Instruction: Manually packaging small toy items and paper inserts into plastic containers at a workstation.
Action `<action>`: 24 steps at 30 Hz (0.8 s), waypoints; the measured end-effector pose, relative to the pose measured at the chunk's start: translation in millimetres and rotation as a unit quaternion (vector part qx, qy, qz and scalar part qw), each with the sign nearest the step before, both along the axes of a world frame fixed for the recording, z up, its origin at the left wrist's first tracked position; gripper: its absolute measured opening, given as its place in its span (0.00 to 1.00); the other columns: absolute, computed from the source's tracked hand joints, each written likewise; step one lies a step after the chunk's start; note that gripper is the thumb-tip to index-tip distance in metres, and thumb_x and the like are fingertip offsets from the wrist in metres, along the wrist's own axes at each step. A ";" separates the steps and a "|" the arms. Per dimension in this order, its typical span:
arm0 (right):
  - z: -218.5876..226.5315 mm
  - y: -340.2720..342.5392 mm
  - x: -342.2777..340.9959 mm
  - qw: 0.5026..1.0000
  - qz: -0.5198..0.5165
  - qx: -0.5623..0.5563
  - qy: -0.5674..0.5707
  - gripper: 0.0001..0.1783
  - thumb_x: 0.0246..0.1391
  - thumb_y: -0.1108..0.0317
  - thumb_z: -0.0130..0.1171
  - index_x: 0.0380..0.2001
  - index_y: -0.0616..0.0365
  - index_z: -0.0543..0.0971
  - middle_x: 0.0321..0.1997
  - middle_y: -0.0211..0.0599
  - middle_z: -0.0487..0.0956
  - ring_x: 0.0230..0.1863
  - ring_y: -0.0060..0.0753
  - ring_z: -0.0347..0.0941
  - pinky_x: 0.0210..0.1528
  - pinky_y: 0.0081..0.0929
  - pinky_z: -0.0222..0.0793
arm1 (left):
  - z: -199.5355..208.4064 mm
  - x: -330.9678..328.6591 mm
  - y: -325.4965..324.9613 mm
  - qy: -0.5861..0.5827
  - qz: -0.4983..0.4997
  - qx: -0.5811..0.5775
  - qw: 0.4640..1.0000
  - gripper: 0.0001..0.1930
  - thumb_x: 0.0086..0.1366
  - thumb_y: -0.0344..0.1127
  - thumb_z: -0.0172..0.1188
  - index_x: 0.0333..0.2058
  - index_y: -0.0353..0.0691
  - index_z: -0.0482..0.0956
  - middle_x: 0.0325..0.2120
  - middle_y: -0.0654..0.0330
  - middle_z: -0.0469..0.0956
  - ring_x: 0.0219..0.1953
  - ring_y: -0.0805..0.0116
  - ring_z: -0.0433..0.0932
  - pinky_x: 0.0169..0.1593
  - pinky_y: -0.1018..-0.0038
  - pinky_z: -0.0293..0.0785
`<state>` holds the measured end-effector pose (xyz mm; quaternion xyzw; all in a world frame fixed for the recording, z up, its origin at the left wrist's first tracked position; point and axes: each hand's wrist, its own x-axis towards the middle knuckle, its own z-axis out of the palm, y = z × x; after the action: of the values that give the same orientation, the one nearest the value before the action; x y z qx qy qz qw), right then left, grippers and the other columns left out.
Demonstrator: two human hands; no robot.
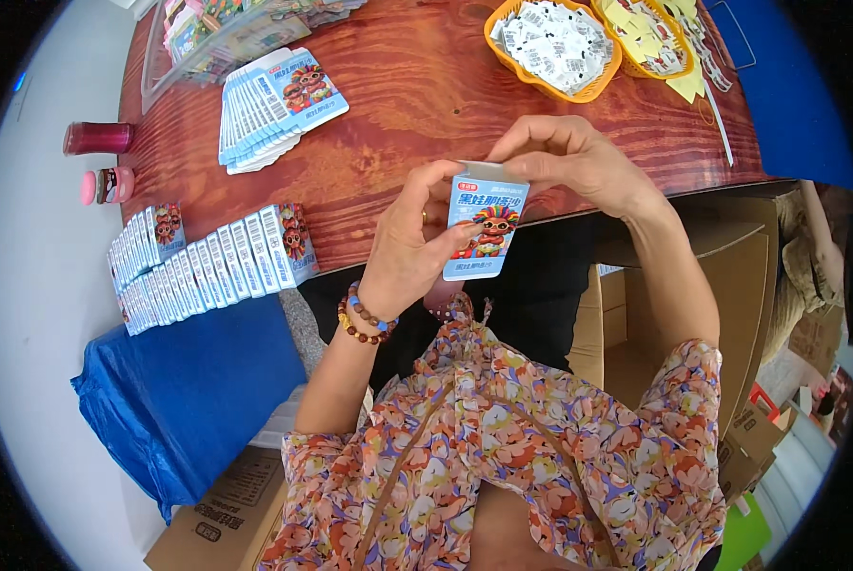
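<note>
My left hand (403, 238) grips a small light-blue carton (486, 262) printed with a colourful cartoon figure, its thumb across the front. It is upright above the table's near edge. Bent fingers of my right hand (574, 164) pinch at the carton's top edge, by a greyish flap. Whether anything is inside the carton cannot be seen. On the table to the left lies a fanned stack of flat cartons (303, 90) in the same print. Nearer, at the table's left corner, stand rows of filled-out cartons (231, 262), packed side by side.
An orange basket (499, 59) of white packets stands far right, beside a yellow basket (681, 70) of yellow pieces. A clear tub (212, 48) is at the far left. Two pink jars (108, 185) sit by the left edge. An open cardboard box (722, 285) is below right.
</note>
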<state>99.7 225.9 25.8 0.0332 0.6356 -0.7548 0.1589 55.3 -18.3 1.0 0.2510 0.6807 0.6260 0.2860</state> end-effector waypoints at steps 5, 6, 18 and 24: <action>-3.5 -2.4 0.2 0.997 0.008 0.070 0.041 0.13 0.59 0.77 0.61 0.47 0.62 0.84 0.42 0.35 0.86 0.43 0.21 0.80 0.48 0.21 0.77 | -4.1 1.2 1.3 -0.045 -0.008 0.024 0.999 0.33 0.60 0.24 0.66 0.61 0.41 0.60 0.41 0.53 0.78 0.39 0.69 0.82 0.40 0.74 0.79; -2.3 -5.2 0.3 0.997 0.010 0.069 0.040 0.13 0.59 0.77 0.61 0.47 0.62 0.84 0.42 0.35 0.86 0.43 0.21 0.80 0.48 0.21 0.77 | -5.1 1.1 1.0 -0.047 -0.007 0.023 0.999 0.33 0.60 0.24 0.66 0.61 0.41 0.60 0.41 0.53 0.78 0.39 0.69 0.82 0.40 0.74 0.79; 19.6 -21.9 7.6 0.931 0.037 0.348 0.106 0.17 0.58 0.79 0.57 0.51 0.61 0.82 0.48 0.39 0.85 0.46 0.27 0.82 0.49 0.26 0.76 | -10.4 4.8 2.2 -0.078 0.011 -0.016 0.997 0.40 0.60 0.22 0.64 0.69 0.43 0.57 0.41 0.55 0.78 0.38 0.72 0.81 0.41 0.74 0.79; 8.3 -22.9 15.2 0.939 0.016 0.293 0.182 0.21 0.59 0.79 0.58 0.56 0.60 0.78 0.55 0.39 0.82 0.50 0.27 0.81 0.53 0.27 0.76 | -9.8 6.5 3.0 -0.087 0.014 0.038 0.995 0.36 0.62 0.22 0.63 0.68 0.42 0.60 0.45 0.58 0.77 0.43 0.74 0.80 0.46 0.75 0.79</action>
<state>115.0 203.1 34.1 -0.0699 0.8470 -0.5258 0.0356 61.9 -15.3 -8.8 0.1973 0.6323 0.6748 0.3254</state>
